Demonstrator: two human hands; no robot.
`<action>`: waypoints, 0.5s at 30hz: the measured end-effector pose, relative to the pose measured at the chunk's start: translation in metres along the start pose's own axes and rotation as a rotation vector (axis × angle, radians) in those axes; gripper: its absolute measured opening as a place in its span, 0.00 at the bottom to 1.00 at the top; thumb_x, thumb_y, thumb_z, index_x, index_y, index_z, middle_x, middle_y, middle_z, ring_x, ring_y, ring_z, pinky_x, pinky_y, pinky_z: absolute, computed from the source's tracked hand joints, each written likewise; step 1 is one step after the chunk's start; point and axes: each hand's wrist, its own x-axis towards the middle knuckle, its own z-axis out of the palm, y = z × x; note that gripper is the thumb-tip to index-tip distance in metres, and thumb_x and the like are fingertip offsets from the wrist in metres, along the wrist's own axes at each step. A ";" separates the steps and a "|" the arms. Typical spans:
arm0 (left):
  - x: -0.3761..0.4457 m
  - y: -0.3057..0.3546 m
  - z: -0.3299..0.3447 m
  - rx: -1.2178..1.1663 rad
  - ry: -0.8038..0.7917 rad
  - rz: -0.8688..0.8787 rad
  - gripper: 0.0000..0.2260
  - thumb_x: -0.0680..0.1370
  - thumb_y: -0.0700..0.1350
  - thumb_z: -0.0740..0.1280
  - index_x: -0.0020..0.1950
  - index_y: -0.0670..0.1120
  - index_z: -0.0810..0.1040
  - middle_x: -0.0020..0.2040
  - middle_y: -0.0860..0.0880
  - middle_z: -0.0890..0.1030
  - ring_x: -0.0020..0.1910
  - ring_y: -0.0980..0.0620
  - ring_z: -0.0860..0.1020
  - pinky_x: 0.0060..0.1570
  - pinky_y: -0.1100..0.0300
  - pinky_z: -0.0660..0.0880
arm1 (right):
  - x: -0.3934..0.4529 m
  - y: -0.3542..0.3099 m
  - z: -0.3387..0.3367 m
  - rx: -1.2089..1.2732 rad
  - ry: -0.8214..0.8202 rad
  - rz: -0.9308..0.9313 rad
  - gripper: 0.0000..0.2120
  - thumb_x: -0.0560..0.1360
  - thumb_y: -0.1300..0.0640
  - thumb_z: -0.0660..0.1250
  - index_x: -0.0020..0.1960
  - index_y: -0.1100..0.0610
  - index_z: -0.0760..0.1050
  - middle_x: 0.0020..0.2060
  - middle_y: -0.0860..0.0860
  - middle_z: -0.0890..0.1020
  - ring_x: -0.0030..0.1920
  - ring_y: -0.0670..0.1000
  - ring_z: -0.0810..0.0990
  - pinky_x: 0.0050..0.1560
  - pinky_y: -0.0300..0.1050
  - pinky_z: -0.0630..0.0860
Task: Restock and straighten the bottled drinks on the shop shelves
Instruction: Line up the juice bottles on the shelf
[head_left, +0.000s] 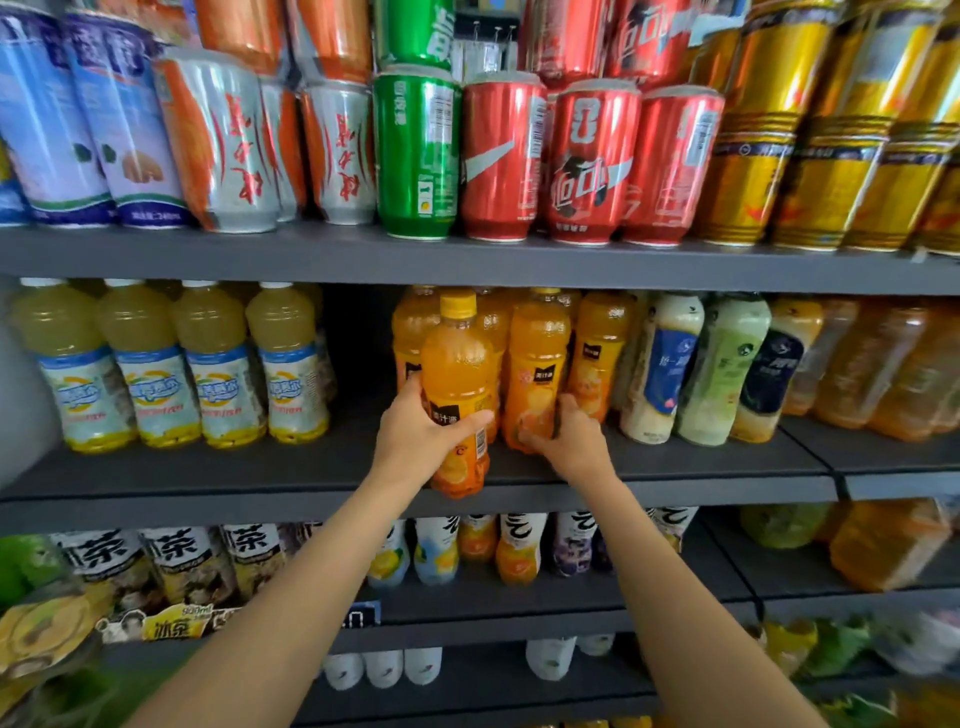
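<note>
Both my hands on orange juice bottles at the middle shelf.

My left hand has its fingers wrapped around one orange juice bottle, upright at the shelf's front edge. My right hand has its fingers closed on the base of the neighbouring orange bottle, standing just beside the first, further back on that shelf.

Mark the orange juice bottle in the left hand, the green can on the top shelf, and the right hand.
orange juice bottle (457, 358), head view, on its shoulder above the label.
green can (415, 150), head view, mid body.
right hand (574, 441), head view, back of the hand.
</note>
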 end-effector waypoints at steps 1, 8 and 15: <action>0.000 0.001 0.005 0.004 0.009 -0.002 0.28 0.66 0.51 0.76 0.64 0.49 0.71 0.59 0.49 0.78 0.58 0.50 0.76 0.58 0.53 0.73 | 0.000 -0.001 0.002 -0.019 0.018 -0.012 0.26 0.72 0.51 0.71 0.64 0.61 0.66 0.59 0.58 0.77 0.60 0.60 0.74 0.55 0.50 0.71; 0.009 0.005 0.015 0.059 -0.012 -0.084 0.32 0.67 0.53 0.75 0.68 0.49 0.67 0.63 0.48 0.75 0.63 0.47 0.73 0.62 0.48 0.71 | 0.004 0.011 -0.014 0.113 0.080 -0.027 0.23 0.73 0.52 0.69 0.64 0.62 0.70 0.57 0.57 0.79 0.58 0.57 0.77 0.54 0.45 0.71; 0.014 0.003 0.020 0.071 -0.023 -0.091 0.33 0.69 0.52 0.73 0.70 0.48 0.64 0.65 0.47 0.73 0.65 0.46 0.71 0.64 0.46 0.69 | 0.036 0.009 -0.031 -0.132 0.284 0.152 0.30 0.75 0.49 0.67 0.68 0.64 0.58 0.63 0.61 0.71 0.62 0.62 0.73 0.56 0.54 0.71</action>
